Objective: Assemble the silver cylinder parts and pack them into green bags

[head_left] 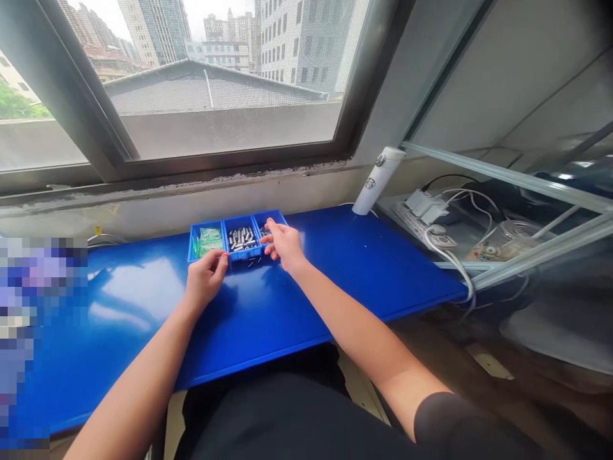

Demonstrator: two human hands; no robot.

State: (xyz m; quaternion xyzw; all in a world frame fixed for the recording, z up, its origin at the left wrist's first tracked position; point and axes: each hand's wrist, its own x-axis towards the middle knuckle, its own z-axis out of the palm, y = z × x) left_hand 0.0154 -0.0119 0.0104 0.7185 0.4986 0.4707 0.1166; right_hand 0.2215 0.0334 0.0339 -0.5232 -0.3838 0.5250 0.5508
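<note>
Three blue bins (243, 255) stand side by side at the back of the blue table. Green, clear-looking small pieces (209, 239) lie in the left bin. The middle one holds many small black and silver cylinders (242, 238). Small dark pieces (265, 230) show in the right bin, partly covered by my right hand (283, 244), whose fingers are apart above its front. In front of the left bin, my left hand (207, 276) is closed with thumb and index finger together; what it pinches is too small to make out. A few tiny dark pieces (255, 262) lie before the middle bin.
A white bottle (378, 181) stands at the table's back right. Beyond the right edge are a power strip (431, 233), white cables, a clear round container (517, 236) and a metal frame. The table (287, 319) runs along a window wall; its left end is pixelated.
</note>
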